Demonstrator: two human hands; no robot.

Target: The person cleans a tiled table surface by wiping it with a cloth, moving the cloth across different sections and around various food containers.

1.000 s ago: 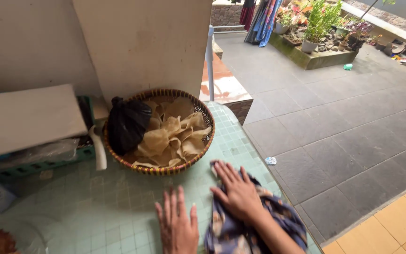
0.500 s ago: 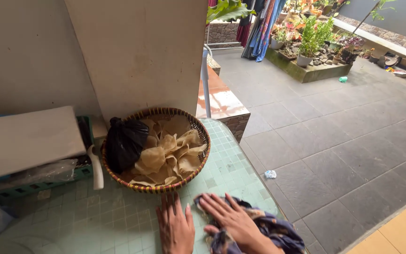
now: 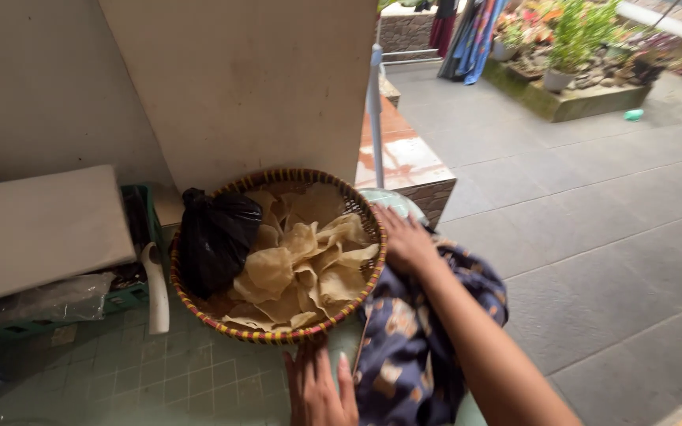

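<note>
1. Half the green tiled table [image 3: 120, 371] at the left looks dry and already wiped, as far as I can judge.
2. Left hand [image 3: 319, 390] lies flat, fingers together, just below the woven basket [image 3: 199, 304] of crackers [image 3: 301, 264].
3. Right hand [image 3: 404, 241], fingers spread, presses the patterned cloth [image 3: 412, 347] beside the basket's right rim; that corner seems left to do.

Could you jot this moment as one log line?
right hand: on dark patterned cloth beside round woven basket | left hand: flat on green tiled table
</note>
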